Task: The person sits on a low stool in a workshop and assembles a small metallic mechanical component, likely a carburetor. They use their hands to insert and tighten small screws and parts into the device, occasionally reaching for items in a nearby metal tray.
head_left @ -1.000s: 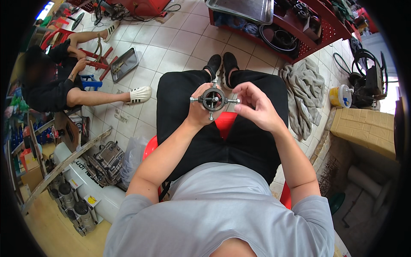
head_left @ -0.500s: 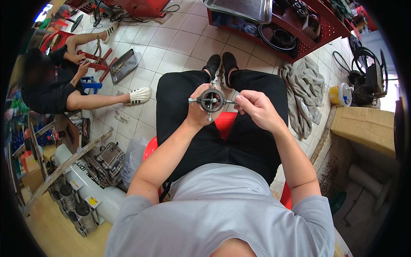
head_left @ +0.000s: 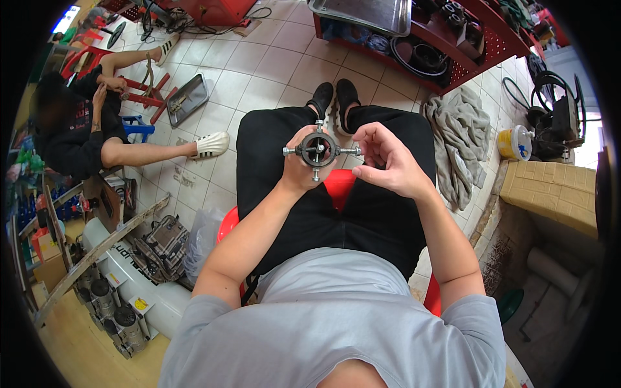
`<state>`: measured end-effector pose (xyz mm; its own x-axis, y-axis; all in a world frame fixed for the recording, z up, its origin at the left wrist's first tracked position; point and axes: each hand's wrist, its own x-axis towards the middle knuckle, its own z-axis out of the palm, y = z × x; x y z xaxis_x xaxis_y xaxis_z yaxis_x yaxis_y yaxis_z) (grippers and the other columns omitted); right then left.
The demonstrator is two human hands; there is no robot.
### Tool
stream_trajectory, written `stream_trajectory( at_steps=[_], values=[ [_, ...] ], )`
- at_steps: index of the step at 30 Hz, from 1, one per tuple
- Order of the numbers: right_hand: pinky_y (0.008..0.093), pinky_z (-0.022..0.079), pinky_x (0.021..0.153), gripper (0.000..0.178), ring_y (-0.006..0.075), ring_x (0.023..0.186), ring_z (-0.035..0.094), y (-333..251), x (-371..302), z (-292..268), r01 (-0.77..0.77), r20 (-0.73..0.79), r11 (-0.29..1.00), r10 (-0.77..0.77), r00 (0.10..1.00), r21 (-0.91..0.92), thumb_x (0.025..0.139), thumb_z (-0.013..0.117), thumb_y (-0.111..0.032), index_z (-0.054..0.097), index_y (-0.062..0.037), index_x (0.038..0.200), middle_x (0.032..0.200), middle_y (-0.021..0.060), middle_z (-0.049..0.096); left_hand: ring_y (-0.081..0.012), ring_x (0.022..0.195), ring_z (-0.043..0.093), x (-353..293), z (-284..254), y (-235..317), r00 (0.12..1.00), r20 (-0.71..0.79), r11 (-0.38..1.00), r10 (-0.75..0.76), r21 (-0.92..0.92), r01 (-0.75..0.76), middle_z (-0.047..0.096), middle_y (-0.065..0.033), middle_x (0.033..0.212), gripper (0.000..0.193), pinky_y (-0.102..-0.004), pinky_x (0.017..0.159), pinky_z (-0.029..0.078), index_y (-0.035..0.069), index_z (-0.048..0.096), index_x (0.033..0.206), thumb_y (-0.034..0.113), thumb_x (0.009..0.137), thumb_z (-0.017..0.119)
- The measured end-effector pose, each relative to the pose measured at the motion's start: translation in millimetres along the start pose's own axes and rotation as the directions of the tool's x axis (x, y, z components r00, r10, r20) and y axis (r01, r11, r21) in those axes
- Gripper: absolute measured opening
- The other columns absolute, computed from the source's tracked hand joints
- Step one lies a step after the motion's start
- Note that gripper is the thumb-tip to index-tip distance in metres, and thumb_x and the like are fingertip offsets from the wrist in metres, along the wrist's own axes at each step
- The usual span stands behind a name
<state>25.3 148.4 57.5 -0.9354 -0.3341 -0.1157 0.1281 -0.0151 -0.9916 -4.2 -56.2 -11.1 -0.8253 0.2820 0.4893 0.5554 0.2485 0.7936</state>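
Observation:
Above my lap, my left hand (head_left: 299, 169) grips a round dark metal ring (head_left: 330, 160) from its left and lower side. Several bolts run through the ring's wall toward its centre, their heads sticking outward. One such bolt (head_left: 352, 150) points right, toward my right hand (head_left: 392, 161). That hand is off the bolt, with thumb and fingers parted around its head and a small gap between them. Some fingers of my left hand are hidden behind the ring.
I sit on a red stool (head_left: 228, 223). A grey cloth (head_left: 456, 139) lies on the floor at right, near a white tub (head_left: 515, 143). A red tool cart (head_left: 466, 71) stands ahead. Another person (head_left: 77, 123) sits at left by a metal tray (head_left: 202, 92).
My right hand has let go of the right-hand bolt and spread its fingers. The ring stays in my left hand. The other person's hands have moved nearer their knee.

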Motion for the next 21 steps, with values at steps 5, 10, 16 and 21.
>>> stream_trajectory(
  at_steps=[5, 10, 16, 21],
  values=[
    [0.0221, 0.038, 0.062, 0.029, 0.0050, 0.071, 0.045, 12.2, 3.1, -10.1, -0.104, 0.060, 0.990, 0.110, 0.992, -0.096, 0.087, 0.071, -0.019, 0.058, -0.0030, 0.108, 0.080, -0.0041, 0.048, -0.0176, 0.073, 0.060, 0.1, 2.7, -2.5, 1.000, -0.016, 1.000, 0.019, -0.007, -0.019, 0.059, -0.0067, 0.083, 0.023, -0.0290, 0.069, 0.050, 0.003, 0.057, 0.084, -0.004, 0.065, 0.066],
    [0.0196, 0.039, 0.066, 0.020, 0.0041, 0.074, 0.044, 0.5, 1.2, -3.8, 0.027, 0.033, 0.983, -0.022, 0.999, -0.180, 0.092, 0.066, -0.019, 0.058, -0.0031, 0.103, 0.085, -0.0043, 0.047, -0.0173, 0.072, 0.061, -0.9, 0.7, -4.3, 1.000, -0.013, 1.000, 0.012, 0.020, -0.012, 0.059, -0.0071, 0.084, 0.021, -0.0291, 0.068, 0.050, 0.003, 0.057, 0.085, -0.004, 0.067, 0.067],
    [0.0242, 0.036, 0.057, 0.024, 0.0061, 0.068, 0.045, 12.0, 2.8, -11.0, -0.133, 0.048, 0.976, 0.143, 0.989, -0.170, 0.088, 0.070, -0.023, 0.061, -0.0047, 0.101, 0.072, -0.0043, 0.049, -0.0177, 0.073, 0.062, -0.7, 2.3, -4.7, 0.999, -0.017, 0.999, 0.039, 0.033, -0.039, 0.059, -0.0069, 0.086, 0.020, -0.0297, 0.068, 0.051, 0.003, 0.058, 0.085, -0.004, 0.070, 0.068],
    [0.0253, 0.039, 0.059, 0.027, 0.0082, 0.067, 0.046, -0.3, 1.9, 2.9, 0.105, -0.075, 0.975, -0.121, 0.990, -0.196, 0.087, 0.071, -0.022, 0.061, -0.0044, 0.105, 0.074, -0.0037, 0.049, -0.0177, 0.073, 0.062, -0.6, -0.9, -1.2, 1.000, -0.010, 0.999, 0.006, 0.042, -0.006, 0.059, -0.0067, 0.086, 0.020, -0.0299, 0.069, 0.051, 0.003, 0.058, 0.085, -0.004, 0.069, 0.068]
  ],
)
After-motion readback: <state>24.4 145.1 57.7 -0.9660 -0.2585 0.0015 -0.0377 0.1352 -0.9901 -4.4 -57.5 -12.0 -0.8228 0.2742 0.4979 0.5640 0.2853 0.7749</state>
